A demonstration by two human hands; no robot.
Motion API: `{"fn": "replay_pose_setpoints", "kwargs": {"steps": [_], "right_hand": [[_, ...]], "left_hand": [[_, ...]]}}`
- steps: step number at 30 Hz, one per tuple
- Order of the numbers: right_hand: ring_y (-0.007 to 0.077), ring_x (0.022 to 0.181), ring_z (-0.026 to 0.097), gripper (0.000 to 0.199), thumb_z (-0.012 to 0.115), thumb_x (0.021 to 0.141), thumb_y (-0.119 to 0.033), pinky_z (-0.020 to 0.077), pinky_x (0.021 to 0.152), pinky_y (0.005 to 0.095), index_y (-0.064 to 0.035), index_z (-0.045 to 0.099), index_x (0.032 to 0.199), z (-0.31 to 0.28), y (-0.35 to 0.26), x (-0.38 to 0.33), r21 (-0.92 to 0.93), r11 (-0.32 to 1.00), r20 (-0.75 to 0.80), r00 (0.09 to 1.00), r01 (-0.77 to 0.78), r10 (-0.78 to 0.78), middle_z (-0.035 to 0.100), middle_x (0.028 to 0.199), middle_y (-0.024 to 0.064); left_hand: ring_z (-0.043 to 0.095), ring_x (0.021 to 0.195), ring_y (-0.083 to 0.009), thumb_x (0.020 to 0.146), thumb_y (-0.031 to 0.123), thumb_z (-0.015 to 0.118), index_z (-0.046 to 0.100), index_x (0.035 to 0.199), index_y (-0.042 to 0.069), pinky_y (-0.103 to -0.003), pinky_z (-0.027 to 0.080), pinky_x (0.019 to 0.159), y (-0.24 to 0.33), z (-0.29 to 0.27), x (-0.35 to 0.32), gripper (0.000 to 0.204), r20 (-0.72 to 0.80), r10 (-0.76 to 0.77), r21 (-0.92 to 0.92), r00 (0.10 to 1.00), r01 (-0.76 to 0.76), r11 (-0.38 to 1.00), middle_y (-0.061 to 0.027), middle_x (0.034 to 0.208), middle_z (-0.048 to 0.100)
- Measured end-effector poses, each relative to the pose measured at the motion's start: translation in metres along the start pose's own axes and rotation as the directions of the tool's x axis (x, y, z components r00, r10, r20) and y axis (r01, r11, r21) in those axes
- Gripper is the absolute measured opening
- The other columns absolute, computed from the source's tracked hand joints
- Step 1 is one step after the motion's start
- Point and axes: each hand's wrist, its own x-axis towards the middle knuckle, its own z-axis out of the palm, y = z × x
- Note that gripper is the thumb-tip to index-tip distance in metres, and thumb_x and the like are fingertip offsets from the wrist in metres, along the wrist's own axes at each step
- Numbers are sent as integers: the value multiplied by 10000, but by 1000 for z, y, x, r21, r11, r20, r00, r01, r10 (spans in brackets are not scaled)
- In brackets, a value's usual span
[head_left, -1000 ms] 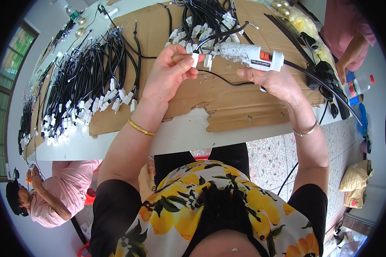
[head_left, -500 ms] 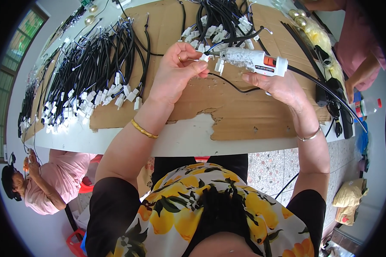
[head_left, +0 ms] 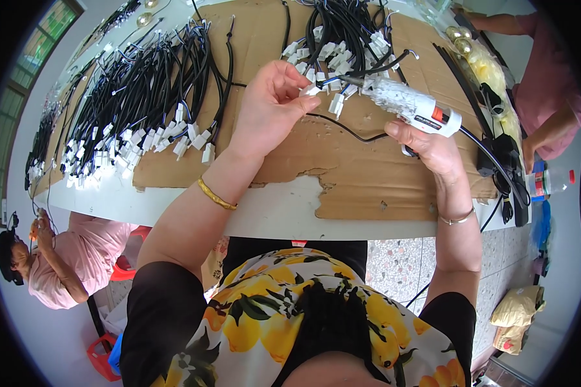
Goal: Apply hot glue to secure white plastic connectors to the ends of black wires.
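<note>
My left hand point(head_left: 272, 106) pinches a small white plug connector point(head_left: 310, 89) between thumb and fingertips, above the cardboard. From that connector a short blue-and-black wire end runs toward the right. My right hand point(head_left: 429, 147) grips a white hot glue gun point(head_left: 400, 100), its barrel smeared with glue and its cord leaving the back. The gun's nozzle points left, at the wire just right of the connector; whether it touches is too small to tell. Behind the hands lies a pile of black cables point(head_left: 345, 32) with white connectors.
Rows of black cables point(head_left: 135, 84) with white connectors cover the cardboard point(head_left: 381, 193) on my left. The white table point(head_left: 258, 216) ends close to my body. At the right edge are a black power adapter point(head_left: 494, 155) and a plastic bottle point(head_left: 552, 182). People in pink work on both sides.
The glue gun has shifted right and tilted, its nozzle drawing back from my left fingertips. My left hand stays closed on the connector.
</note>
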Motion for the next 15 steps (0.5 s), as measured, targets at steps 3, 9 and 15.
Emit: {"fn": "replay_pose_setpoints", "kwargs": {"steps": [3, 9, 15], "right_hand": [[173, 885, 602, 366, 683, 738, -108, 485, 761, 272, 21, 525, 1042, 0, -2, -4, -30, 999, 6, 1000, 26, -26, 629, 875, 94], [66, 666, 487, 254, 733, 679, -118, 423, 627, 216, -48, 576, 867, 11, -4, -3, 10, 999, -56, 997, 51, -51, 555, 764, -29], [65, 739, 527, 252, 699, 723, -138, 441, 702, 224, -21, 569, 904, 14, -8, -4, -165, 986, -43, 999, -1, -7, 583, 813, -3]], "left_hand": [[559, 665, -107, 687, -57, 640, 456, 891, 30, -226, 469, 611, 7, 8, -1, 289, -41, 142, 166, 989, -134, 977, -52, 744, 580], [578, 671, -129, 672, -44, 654, 462, 877, 24, -242, 474, 599, 8, 6, 1, 289, -76, 317, 327, 946, -276, 904, -68, 753, 595], [583, 651, -169, 659, -9, 668, 467, 856, 48, -276, 467, 568, 13, 9, -2, 287, -79, 405, 515, 911, -310, 799, -71, 748, 596]]}}
